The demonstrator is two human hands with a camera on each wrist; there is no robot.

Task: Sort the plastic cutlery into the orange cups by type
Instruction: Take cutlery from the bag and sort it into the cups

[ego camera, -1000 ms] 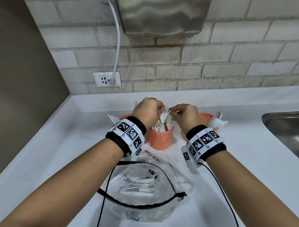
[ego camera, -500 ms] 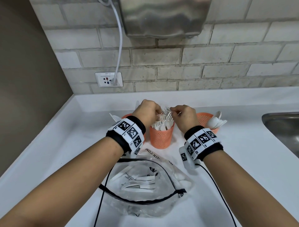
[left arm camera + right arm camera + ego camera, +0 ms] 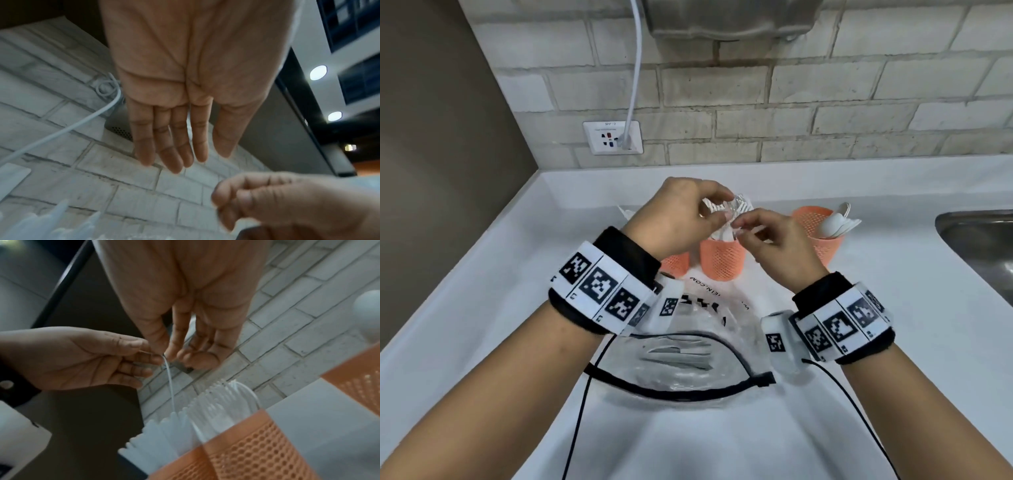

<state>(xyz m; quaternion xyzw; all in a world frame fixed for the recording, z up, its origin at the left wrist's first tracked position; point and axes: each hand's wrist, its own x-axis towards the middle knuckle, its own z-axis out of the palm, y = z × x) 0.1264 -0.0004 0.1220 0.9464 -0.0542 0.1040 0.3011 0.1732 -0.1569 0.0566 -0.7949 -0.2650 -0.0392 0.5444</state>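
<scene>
Plastic forks above the middle orange cup, pinched between our two hands.

Head view: our left hand (image 3: 681, 219) and right hand (image 3: 774, 246) meet over the fork cup (image 3: 720, 258), steadying one fork (image 3: 736, 205).
Left wrist view: fingers look straight, together.
Right wrist view: right fingertips (image 3: 170, 353) pinch its thin handle, forks below.

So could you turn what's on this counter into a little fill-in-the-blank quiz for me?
1. The middle cup holds white plastic ____.
2. The right cup holds white plastic ____.
3. The clear bag lies on the white counter, ____ to the person than the cups.
4. The right hand and the left hand meet above the ____ cup.

Missing words: forks; spoons; nearer; middle
</scene>
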